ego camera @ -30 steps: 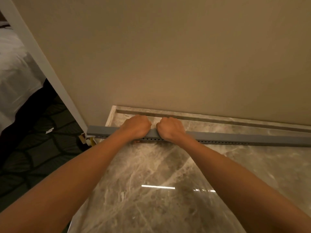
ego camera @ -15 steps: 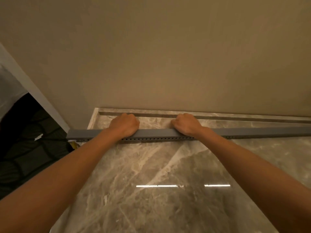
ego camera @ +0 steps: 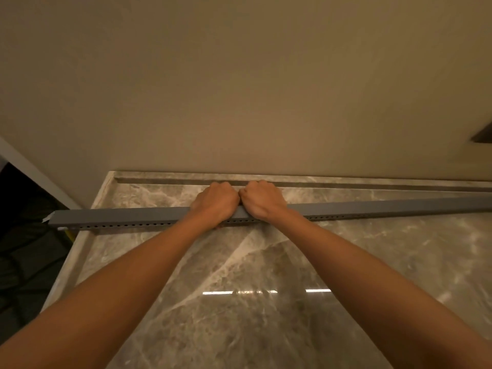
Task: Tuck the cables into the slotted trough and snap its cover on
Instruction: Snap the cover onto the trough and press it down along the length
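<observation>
Head view: left hand (ego camera: 215, 202) and right hand (ego camera: 262, 199) sit knuckle to knuckle, fingers curled down over the grey trough (ego camera: 119, 215), which lies along the marble table (ego camera: 239, 262) near the wall. It looks light, long and whippy, best pressed in short stretches; no cables show
</observation>
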The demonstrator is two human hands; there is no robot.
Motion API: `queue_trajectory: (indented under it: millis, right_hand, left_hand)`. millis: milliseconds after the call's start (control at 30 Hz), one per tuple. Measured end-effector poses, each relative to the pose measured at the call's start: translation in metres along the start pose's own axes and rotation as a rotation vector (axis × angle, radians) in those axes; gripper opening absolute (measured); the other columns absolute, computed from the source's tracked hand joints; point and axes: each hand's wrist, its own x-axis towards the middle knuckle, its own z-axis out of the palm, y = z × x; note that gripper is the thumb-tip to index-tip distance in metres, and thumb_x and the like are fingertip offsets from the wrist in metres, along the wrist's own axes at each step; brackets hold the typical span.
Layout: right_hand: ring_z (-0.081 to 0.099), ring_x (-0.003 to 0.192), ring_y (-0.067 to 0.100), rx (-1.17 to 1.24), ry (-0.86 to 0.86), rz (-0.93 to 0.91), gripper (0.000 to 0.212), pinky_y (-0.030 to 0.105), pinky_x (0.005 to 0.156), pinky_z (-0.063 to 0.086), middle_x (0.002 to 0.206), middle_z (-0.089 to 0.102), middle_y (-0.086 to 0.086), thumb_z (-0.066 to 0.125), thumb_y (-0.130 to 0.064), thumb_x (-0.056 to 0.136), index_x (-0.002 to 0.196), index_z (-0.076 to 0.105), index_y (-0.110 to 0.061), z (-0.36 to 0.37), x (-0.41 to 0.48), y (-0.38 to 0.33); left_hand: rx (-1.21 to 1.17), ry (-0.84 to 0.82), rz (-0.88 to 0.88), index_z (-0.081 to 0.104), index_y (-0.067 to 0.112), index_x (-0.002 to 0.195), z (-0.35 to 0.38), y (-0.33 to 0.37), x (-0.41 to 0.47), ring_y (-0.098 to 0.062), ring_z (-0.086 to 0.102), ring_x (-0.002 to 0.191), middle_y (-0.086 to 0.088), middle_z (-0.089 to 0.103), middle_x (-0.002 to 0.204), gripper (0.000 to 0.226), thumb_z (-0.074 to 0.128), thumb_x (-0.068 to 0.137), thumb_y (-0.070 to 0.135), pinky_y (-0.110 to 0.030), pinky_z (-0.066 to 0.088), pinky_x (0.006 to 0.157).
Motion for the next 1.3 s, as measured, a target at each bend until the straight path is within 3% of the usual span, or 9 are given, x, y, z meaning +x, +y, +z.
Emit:
queue_trajectory:
  millis: [167, 300, 367, 467, 567, 733, 867, 1067, 1300]
  right_hand:
    - [0.057, 0.097, 0.035, 0.009, -0.117, -0.003, 0.038, 0.033, 0.075, 0.038, 0.099, 0.060, 0.023, 0.032, -0.026, 0.097, 0.088, 0.062, -0.004, -0.029, -0.008, 0.048]
    - [0.057, 0.101, 0.037, -0.015, -0.041, 0.157, 0.043, 0.035, 0.077, 0.040, 0.112, 0.062, 0.028, 0.031, -0.028, 0.098, 0.088, 0.061, 0.001, -0.054, -0.027, 0.118]
    - [0.057, 0.104, 0.038, -0.015, 0.021, 0.199, 0.047, 0.037, 0.084, 0.043, 0.114, 0.061, 0.029, 0.030, -0.028, 0.099, 0.096, 0.063, 0.006, -0.056, -0.034, 0.132]
    - [0.057, 0.104, 0.040, -0.022, 0.113, 0.178, 0.048, 0.039, 0.087, 0.044, 0.112, 0.062, 0.030, 0.030, -0.026, 0.099, 0.097, 0.064, 0.008, -0.047, -0.040, 0.133]
    - [0.055, 0.107, 0.040, -0.012, 0.138, 0.192, 0.044, 0.041, 0.089, 0.043, 0.116, 0.060, 0.028, 0.030, -0.024, 0.097, 0.103, 0.062, 0.005, -0.042, -0.040, 0.132]
    - [0.054, 0.108, 0.038, -0.005, 0.143, 0.163, 0.042, 0.040, 0.090, 0.042, 0.118, 0.058, 0.025, 0.030, -0.025, 0.096, 0.104, 0.061, 0.002, -0.043, -0.038, 0.137]
    - [0.061, 0.088, 0.035, -0.035, 0.128, 0.002, 0.044, 0.033, 0.069, 0.035, 0.091, 0.068, 0.021, 0.035, -0.033, 0.096, 0.066, 0.054, -0.008, -0.044, -0.043, 0.149]
    - [0.058, 0.095, 0.023, -0.094, 0.017, -0.235, 0.046, 0.033, 0.081, 0.045, 0.113, 0.059, 0.003, 0.049, -0.057, 0.085, 0.112, 0.054, -0.020, -0.050, -0.065, 0.167]
    - [0.054, 0.107, 0.024, -0.177, 0.096, -0.264, 0.040, 0.033, 0.087, 0.045, 0.124, 0.050, 0.006, 0.052, -0.039, 0.091, 0.122, 0.050, -0.013, -0.054, -0.071, 0.161]
  left_hand:
    - [0.000, 0.002, 0.009, 0.044, 0.008, 0.059, -0.005, -0.001, 0.000, -0.031, 0.051, 0.071, -0.011, 0.049, 0.078, 0.037, 0.032, 0.093, 0.019, -0.031, 0.037, 0.059]
    - [-0.039, -0.063, 0.044, 0.035, 0.011, 0.051, -0.006, 0.016, 0.002, -0.023, 0.040, 0.057, -0.005, 0.038, 0.058, 0.044, 0.034, 0.095, 0.018, -0.030, 0.029, 0.053]
    - [-0.032, -0.103, 0.080, 0.050, 0.003, 0.061, 0.003, 0.038, 0.002, -0.023, 0.046, 0.060, -0.008, 0.044, 0.063, 0.041, 0.034, 0.096, 0.019, -0.031, 0.034, 0.056]
    - [-0.031, -0.105, 0.113, 0.060, -0.008, 0.098, 0.026, 0.080, 0.000, -0.036, 0.058, 0.096, -0.022, 0.060, 0.098, 0.039, 0.034, 0.096, 0.020, -0.037, 0.045, 0.078]
    - [0.022, -0.015, 0.096, 0.061, -0.003, 0.103, 0.045, 0.104, -0.004, -0.037, 0.057, 0.103, -0.023, 0.060, 0.116, 0.037, 0.032, 0.095, 0.018, -0.036, 0.040, 0.075]
    - [0.061, 0.068, 0.090, 0.060, -0.002, 0.104, 0.052, 0.106, -0.005, -0.039, 0.056, 0.104, -0.024, 0.059, 0.118, 0.038, 0.030, 0.094, 0.019, -0.038, 0.041, 0.081]
    - [0.112, 0.110, 0.259, 0.061, 0.003, 0.083, 0.049, 0.096, -0.009, -0.037, 0.057, 0.089, -0.022, 0.064, 0.097, 0.042, 0.032, 0.097, 0.030, -0.035, 0.035, 0.069]
    - [0.307, 0.001, 0.537, 0.052, 0.015, 0.107, 0.015, 0.046, -0.023, -0.021, 0.054, 0.091, -0.001, 0.058, 0.109, 0.038, 0.059, 0.084, 0.044, -0.026, 0.037, 0.071]
    - [0.482, 0.107, 0.508, 0.053, 0.011, 0.117, 0.010, 0.042, -0.032, -0.026, 0.051, 0.107, -0.008, 0.055, 0.121, 0.033, 0.057, 0.088, 0.026, -0.034, 0.038, 0.086]
